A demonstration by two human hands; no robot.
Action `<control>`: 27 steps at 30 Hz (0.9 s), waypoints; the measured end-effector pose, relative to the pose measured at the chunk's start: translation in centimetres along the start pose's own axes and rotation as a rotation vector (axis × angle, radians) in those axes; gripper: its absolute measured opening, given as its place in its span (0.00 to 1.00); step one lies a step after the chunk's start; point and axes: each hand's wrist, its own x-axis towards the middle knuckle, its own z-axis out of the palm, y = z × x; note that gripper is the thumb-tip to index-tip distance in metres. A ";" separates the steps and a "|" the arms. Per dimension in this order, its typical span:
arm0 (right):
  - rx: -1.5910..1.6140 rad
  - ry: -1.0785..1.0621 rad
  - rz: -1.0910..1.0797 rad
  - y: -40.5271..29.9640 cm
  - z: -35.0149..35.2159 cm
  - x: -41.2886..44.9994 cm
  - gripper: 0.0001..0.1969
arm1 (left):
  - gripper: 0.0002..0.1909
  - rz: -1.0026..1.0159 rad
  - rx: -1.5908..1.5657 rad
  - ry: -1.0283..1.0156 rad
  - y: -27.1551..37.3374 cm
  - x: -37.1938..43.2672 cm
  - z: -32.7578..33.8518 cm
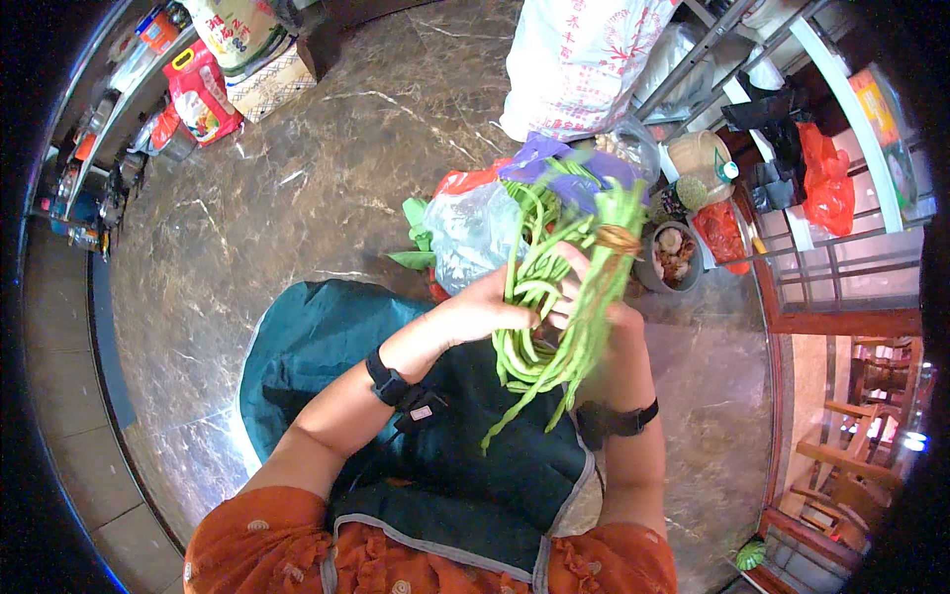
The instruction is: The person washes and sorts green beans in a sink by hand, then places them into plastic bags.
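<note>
A bundle of long green beans (pixel 586 319), looped and bound near its top with a brown tie (pixel 617 239), is up in front of me. My left hand (pixel 497 304) grips the looped beans from the left side. At the right, my right hand (pixel 620 323) is blurred and largely hidden behind the bundle; its hold cannot be told. Just beyond the beans lie a purple plastic bag (pixel 542 160) and a clear plastic bag (pixel 471 237), with green leaves (pixel 418 234) sticking out at the left. A dark green apron (pixel 326 356) covers my lap.
Behind the bags stands a large white printed sack (pixel 571 67). A grey bowl of garlic (pixel 675 260) sits on the marble-patterned floor (pixel 297 200) to the right, beside a metal rack (pixel 698 67). Shelves (pixel 133 82) with a red package (pixel 202 93) are at upper left.
</note>
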 end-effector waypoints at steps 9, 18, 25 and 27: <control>-0.250 -0.077 0.037 0.3 3.5 3.3 0.26 | 0.19 -0.289 1.424 0.137 2.9 0.1 3.1; 0.245 0.034 -0.414 3.7 -3.0 1.7 0.40 | 0.41 -0.213 0.864 0.065 6.4 -1.1 1.3; 0.047 -0.002 -0.699 1.4 -6.6 -1.0 0.30 | 0.12 0.013 0.713 0.594 6.9 -4.0 -4.4; -0.024 0.061 -0.700 0.2 -7.2 -2.4 0.36 | 0.11 -0.204 0.463 0.719 8.5 -4.2 -5.0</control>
